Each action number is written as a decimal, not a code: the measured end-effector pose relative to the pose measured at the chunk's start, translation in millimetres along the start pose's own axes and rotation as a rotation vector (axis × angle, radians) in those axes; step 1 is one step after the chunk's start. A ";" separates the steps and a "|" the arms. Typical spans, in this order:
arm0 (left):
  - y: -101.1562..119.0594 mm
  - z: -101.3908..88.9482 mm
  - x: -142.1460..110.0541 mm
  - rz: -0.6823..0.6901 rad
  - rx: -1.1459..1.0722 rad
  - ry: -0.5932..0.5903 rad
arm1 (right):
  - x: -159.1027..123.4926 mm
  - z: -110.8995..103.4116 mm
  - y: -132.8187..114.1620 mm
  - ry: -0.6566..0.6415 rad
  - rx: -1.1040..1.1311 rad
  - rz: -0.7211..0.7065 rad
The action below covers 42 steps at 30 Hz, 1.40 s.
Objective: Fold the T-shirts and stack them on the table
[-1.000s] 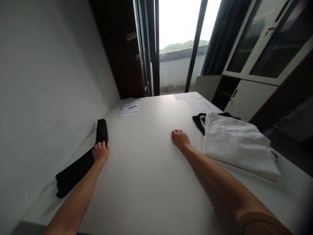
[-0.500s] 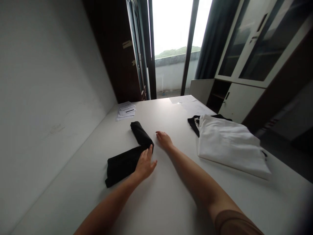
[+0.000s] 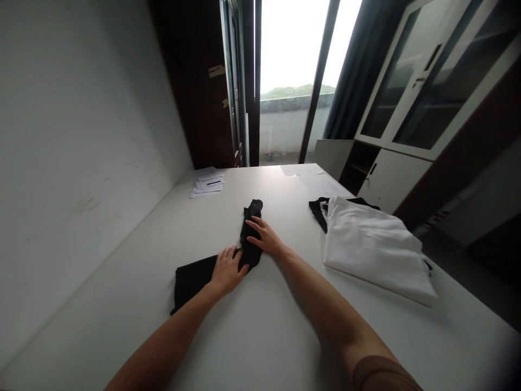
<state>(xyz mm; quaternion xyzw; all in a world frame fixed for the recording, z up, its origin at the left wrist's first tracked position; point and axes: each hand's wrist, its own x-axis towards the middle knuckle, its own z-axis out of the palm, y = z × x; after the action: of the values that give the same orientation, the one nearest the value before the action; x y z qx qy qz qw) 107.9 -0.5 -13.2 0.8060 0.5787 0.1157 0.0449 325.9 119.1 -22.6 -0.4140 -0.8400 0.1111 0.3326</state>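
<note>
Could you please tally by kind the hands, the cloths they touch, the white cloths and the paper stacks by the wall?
Hands: 2 (left hand, right hand)
Black cloth: 1
White cloth: 1
Paper stack: 1
Total: 5

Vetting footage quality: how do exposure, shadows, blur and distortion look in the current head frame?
Head view: window blown out; glare on far tabletop; soft shadow beside right forearm; black folded garment loses detail; wide-angle stretch, glass-door cabinet leaning; lower right corner dark, smeared; left hand and right hand readable.
</note>
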 end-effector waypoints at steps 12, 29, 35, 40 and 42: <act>-21.7 -28.2 -1.6 0.078 -0.371 -0.100 | 3.5 0.0 -7.0 -0.072 -0.237 0.274; -46.7 -4.8 23.9 -0.040 -0.791 -0.046 | 2.5 8.7 15.4 0.194 0.036 0.394; -41.0 -3.9 19.3 0.069 -0.574 0.112 | 2.8 10.0 11.8 0.179 0.031 0.426; -35.4 -6.3 16.3 0.142 -0.436 0.103 | 5.1 13.0 2.3 0.183 0.140 0.378; -37.4 -4.3 17.4 0.137 -0.410 0.122 | 7.5 16.2 -2.2 0.207 0.270 0.385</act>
<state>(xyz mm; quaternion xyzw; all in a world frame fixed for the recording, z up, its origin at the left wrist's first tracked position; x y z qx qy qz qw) 77.7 27.9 -14.4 0.8091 0.4885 0.2820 0.1647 310.7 124.9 -30.3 -0.5272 -0.6849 0.2404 0.4418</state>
